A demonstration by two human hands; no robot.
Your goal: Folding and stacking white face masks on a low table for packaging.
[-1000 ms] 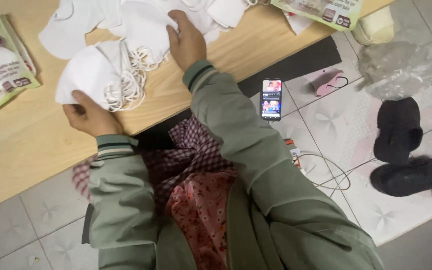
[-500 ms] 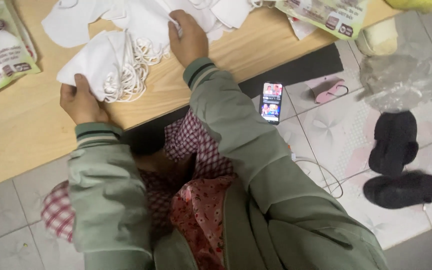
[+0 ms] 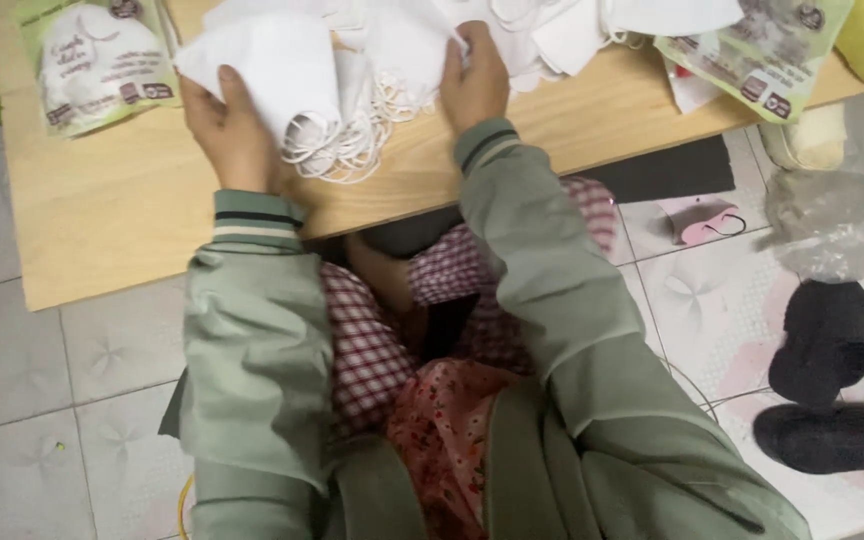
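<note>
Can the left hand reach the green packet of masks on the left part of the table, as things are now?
Probably yes. The left hand rests on the stack of white masks, and the green packet lies just beside it on the wooden table, with nothing between them.

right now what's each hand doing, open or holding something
Left hand: gripping the edge of a stack of white face masks, thumb on top.
Right hand: fingers curled onto a white mask in the pile; a full grasp cannot be told.
</note>
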